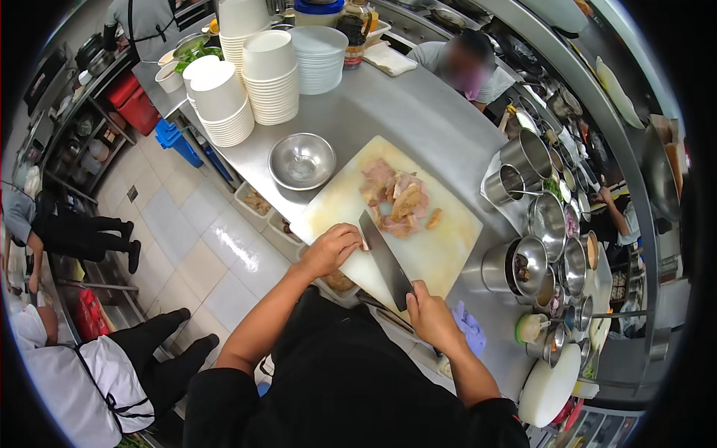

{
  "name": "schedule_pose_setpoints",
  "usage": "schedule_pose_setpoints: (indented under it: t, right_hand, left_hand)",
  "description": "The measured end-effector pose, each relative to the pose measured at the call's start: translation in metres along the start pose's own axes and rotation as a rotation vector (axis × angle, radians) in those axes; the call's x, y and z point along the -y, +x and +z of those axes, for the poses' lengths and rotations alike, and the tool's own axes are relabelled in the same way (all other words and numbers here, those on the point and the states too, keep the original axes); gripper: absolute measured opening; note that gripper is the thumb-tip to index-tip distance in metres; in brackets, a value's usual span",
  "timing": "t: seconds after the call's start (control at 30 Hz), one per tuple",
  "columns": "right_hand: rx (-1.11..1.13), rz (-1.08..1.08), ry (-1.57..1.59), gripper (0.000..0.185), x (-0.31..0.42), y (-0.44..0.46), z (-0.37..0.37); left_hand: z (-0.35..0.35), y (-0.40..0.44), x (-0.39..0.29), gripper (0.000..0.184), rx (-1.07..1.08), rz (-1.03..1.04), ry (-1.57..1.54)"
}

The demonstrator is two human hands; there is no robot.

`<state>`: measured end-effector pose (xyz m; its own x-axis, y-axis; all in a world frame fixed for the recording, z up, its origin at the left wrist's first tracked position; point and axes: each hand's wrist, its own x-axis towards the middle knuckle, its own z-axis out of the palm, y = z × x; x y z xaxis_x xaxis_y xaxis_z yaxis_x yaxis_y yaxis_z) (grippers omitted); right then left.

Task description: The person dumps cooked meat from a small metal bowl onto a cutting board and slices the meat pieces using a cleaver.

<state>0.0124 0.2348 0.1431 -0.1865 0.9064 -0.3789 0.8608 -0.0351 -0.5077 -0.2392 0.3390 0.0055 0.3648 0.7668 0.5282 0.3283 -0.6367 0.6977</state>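
My right hand (432, 313) is wrapped round the handle of a broad kitchen knife (384, 257). Its blade slants up and left across the white cutting board (328, 209), tip near the meat. On the other side of the blade, my left hand (328, 249) has its fingers curled down at the board's near left edge. A small pale piece of meat (364, 244) shows at those fingertips, mostly hidden by them. Beyond the knife tip lies a loose pile of cut meat (396, 196) that looks like chicken, pinkish with browned skin.
A steel bowl (302, 161) stands left of the board, with stacked white tubs (270, 78) behind it. Steel pots and bowls (547, 224) crowd the right side. A purple cloth (469, 328) lies by my right wrist. A co-worker (459, 67) is across the counter; others stand left.
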Motion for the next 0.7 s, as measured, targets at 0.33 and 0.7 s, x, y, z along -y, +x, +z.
schedule_pose_setpoints:
  t: [0.33,0.7]
  right_hand:
    - [0.028,-0.004,-0.095,0.020,0.018,-0.019,-0.017]
    - [0.103,-0.019,-0.159,0.017,0.031,-0.016,-0.021]
  left_hand:
    - [0.000,0.003,0.001,0.010,-0.002,-0.018,-0.025]
    - [0.000,0.004,0.003,0.012,0.018,0.002,0.016]
